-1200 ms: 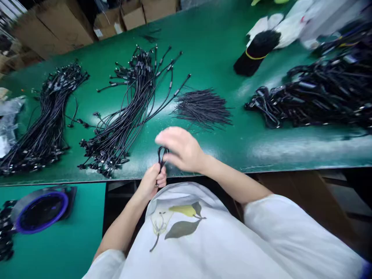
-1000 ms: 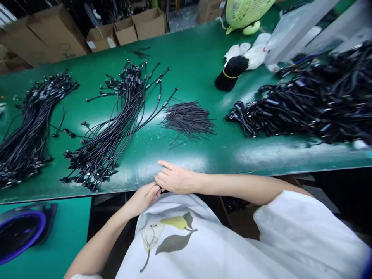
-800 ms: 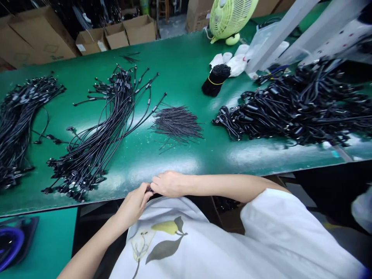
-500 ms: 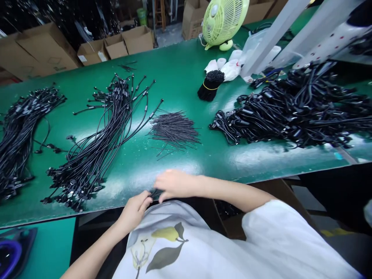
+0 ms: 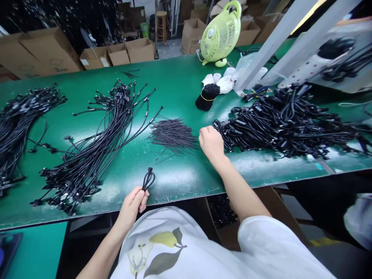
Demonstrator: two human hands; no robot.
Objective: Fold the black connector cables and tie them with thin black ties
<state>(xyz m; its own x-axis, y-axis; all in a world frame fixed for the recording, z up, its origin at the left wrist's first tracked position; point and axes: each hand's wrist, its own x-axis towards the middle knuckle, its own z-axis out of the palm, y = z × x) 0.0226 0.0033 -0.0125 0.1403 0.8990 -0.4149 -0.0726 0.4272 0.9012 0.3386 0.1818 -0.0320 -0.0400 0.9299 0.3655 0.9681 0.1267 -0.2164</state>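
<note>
Gripping a looped black cable (image 5: pixel 148 179) upright in the left hand (image 5: pixel 131 207) at seven o'clock, over the edge of the green table (image 5: pixel 174 178); keeping the hands well apart; resting the closed right hand (image 5: pixel 211 142) just beside thin black wires (image 5: pixel 173 135), against a tangled black cable heap (image 5: pixel 279 124) at three o'clock.

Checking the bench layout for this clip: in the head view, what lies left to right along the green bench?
Black cable bundle, fanned cable bundle, short black wires, right hand, tangled cable heap.
</note>
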